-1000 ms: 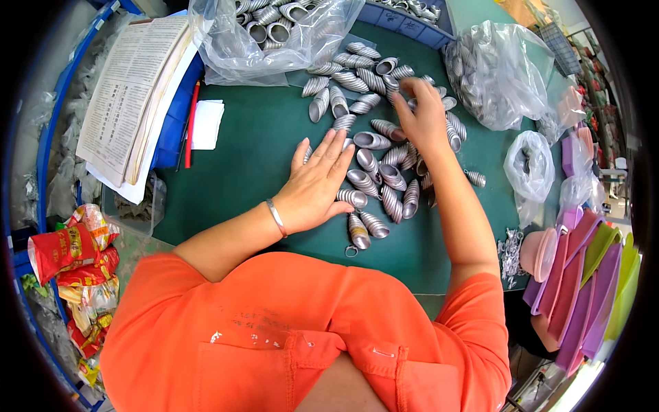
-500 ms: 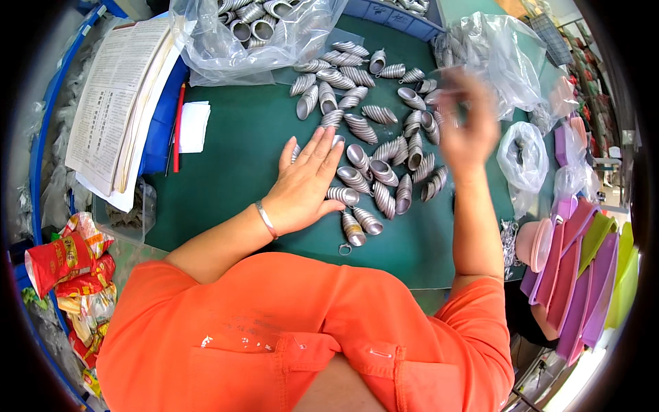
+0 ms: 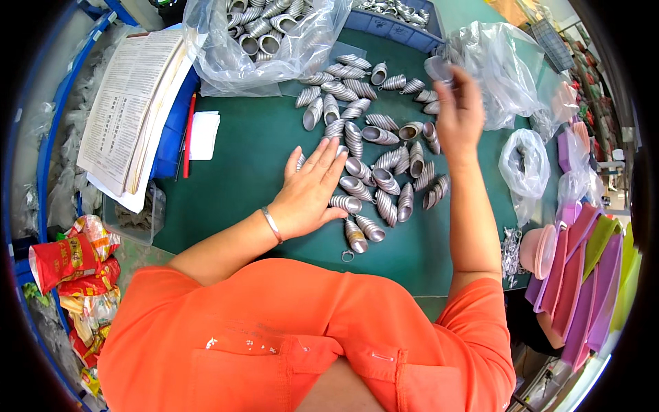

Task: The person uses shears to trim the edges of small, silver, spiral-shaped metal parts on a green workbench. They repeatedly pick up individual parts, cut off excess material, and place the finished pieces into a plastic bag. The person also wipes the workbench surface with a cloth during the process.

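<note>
Many ribbed, slant-cut grey metal tubes [image 3: 386,181], some with a small ring at one end, lie scattered on the green tabletop [image 3: 240,158]. My left hand [image 3: 309,189] rests palm down with its fingers stretched over the left side of the scatter, partly covering some tubes. My right hand [image 3: 461,113] is raised at the right of the tubes, thumb and fingers bent together. At its fingertips shows a blurred grey oval piece [image 3: 438,70] that looks like one of the metal tubes. Near the front, a small loose ring [image 3: 347,256] touches or adjoins one tube.
An open clear bag [image 3: 302,62] full of tubes stands at the back, beside a blue bin [image 3: 391,29] of metal parts. Crumpled plastic bags [image 3: 491,75] lie at right. Stacked papers [image 3: 130,110] and a red pencil [image 3: 189,137] sit left; small metal chains [image 3: 511,254] lie right.
My right hand has shifted slightly and a grey piece now shows at its fingertips. A tube or two near it have changed place. My left hand stays put; the whole view has moved a little.
</note>
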Demonstrator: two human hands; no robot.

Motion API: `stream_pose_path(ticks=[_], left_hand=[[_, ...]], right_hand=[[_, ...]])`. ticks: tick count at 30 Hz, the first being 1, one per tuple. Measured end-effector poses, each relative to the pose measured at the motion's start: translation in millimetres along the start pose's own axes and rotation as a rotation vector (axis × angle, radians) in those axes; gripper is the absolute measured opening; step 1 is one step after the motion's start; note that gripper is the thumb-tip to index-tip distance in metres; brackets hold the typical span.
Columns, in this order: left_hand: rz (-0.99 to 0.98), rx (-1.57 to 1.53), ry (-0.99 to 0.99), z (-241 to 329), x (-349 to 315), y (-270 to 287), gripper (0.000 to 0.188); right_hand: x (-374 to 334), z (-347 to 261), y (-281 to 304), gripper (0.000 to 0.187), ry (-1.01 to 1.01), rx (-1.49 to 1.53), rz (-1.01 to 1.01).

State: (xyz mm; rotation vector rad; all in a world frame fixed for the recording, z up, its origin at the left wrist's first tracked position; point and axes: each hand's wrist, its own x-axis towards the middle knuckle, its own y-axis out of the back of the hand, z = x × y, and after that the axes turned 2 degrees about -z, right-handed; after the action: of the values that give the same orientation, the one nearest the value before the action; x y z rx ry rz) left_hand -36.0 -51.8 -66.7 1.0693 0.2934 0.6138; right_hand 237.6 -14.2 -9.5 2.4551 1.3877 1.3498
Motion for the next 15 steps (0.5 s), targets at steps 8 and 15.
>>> stream_pose_path(ticks=[8,15], left_hand=[[-0.007,-0.013,-0.018,1.7,0.9,1.6,0.096],[0.114,-0.123,0.019,-1.5,-1.3,-1.1,0.109]], right_hand=[[9.1,-8.7,-35.2,0.019,0.25,-0.057,-0.847],[-0.3,43.4,-115.6,0.069,0.133,-0.554,-0.63]])
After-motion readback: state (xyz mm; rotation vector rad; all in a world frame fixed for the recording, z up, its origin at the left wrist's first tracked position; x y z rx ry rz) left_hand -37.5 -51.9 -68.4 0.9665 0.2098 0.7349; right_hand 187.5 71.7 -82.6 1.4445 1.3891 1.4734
